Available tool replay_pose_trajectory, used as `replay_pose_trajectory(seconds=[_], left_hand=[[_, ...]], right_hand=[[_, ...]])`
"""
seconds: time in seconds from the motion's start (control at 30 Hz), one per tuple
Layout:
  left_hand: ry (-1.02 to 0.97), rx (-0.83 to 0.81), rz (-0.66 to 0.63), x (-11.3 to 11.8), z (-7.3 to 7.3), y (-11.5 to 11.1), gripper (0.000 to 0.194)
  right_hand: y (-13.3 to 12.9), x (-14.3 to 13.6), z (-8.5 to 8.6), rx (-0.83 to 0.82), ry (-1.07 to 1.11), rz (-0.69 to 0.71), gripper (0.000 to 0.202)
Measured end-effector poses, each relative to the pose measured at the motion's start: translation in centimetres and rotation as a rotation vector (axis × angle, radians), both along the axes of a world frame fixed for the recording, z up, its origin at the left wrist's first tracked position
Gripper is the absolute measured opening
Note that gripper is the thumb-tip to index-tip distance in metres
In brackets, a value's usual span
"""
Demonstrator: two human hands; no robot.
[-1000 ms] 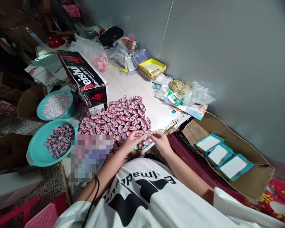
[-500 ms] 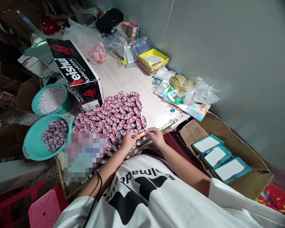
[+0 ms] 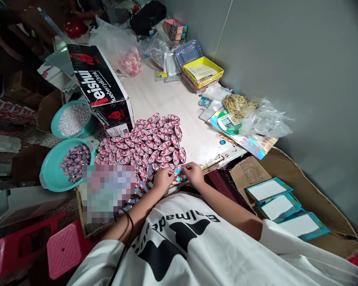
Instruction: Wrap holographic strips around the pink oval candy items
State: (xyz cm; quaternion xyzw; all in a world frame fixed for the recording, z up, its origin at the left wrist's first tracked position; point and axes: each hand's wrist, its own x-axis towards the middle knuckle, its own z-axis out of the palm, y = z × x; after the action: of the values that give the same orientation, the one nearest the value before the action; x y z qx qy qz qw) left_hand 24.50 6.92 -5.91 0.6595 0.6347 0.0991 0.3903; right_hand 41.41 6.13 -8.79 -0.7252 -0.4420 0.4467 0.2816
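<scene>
Between my two hands is a small shiny holographic piece [image 3: 178,171], too small to make out its exact kind. My left hand [image 3: 164,178] pinches its left end, and my right hand [image 3: 193,174] pinches the right end with thumb and fingers. Both hands are at the table's front edge, just above more shiny pieces. Beyond them and to the left stand many oval pink-and-red packs [image 3: 149,145], crowded close together. Part of the table left of my left hand is blurred out.
A black printed carton [image 3: 100,79] stands behind the packs. Left are a teal basin [image 3: 49,171] of pink-and-dark pieces and another basin [image 3: 55,123] of white beads. Bags and a yellow box [image 3: 203,81] line the wall. An open cardboard box [image 3: 325,202] lies right; a pink stool [image 3: 64,248] stands lower left.
The view has shifted slightly, so the surroundings appear farther right. The shiny piece is tilted differently between my fingers, showing blue-green instead of yellow-orange. Both hands keep their pinch.
</scene>
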Motion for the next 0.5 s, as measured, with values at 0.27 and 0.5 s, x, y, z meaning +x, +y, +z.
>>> replay_pose_trajectory(seconds=[0.27, 0.5], left_hand=[[0.237, -0.005, -0.009, 0.7, 1.1, 1.1, 0.018], [0.301, -0.054, 0.036, 0.3, 0.9, 1.0, 0.022]], right_hand=[[0.8, 0.7, 1.6, 0.019, -0.199, 0.141, 0.017], [1.9, 1.3, 2.4, 0.026, -0.356, 0.426, 0.017]])
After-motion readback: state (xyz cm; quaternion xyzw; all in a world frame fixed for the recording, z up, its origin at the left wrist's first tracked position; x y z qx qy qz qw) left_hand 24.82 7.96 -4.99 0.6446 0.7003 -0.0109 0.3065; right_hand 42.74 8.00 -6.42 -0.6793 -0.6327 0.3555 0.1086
